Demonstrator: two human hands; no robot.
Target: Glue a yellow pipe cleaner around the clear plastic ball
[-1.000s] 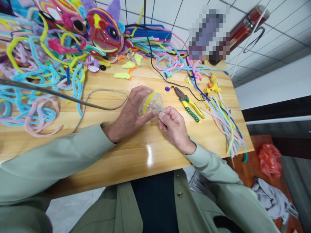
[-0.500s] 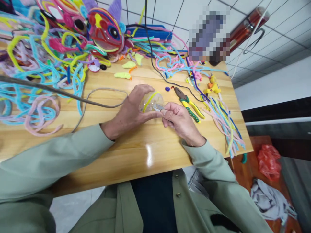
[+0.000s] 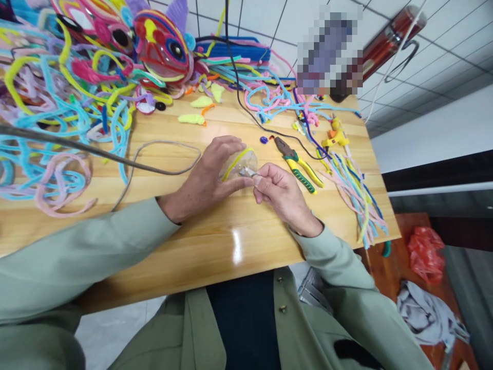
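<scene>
My left hand (image 3: 210,172) is wrapped round a clear, rounded plastic piece (image 3: 251,156) with a yellow strip (image 3: 235,163) running across it. Between the thumb and fingers of my right hand (image 3: 280,192) is a small silver blade (image 3: 248,172), its tip against the plastic piece. The blade's handle, if any, is hidden in the fingers. Just right of my hands lie pliers (image 3: 297,164) with green and yellow grips. A small dark blue curl (image 3: 264,140) rests beyond the plastic piece.
Tangled pipe cleaners (image 3: 65,118) and a colourful animal-face mask (image 3: 164,49) cover the table's left back. A yellow glue gun (image 3: 337,136) and a bundle of pipe cleaners (image 3: 356,190) lie at the right. A grey cable (image 3: 154,143) loops left of my hands; a red flask (image 3: 393,38) stands behind.
The blade's tip has shifted slightly against the plastic piece, which is turned a little. Both hands keep their hold; the whole view has shifted slightly.
</scene>
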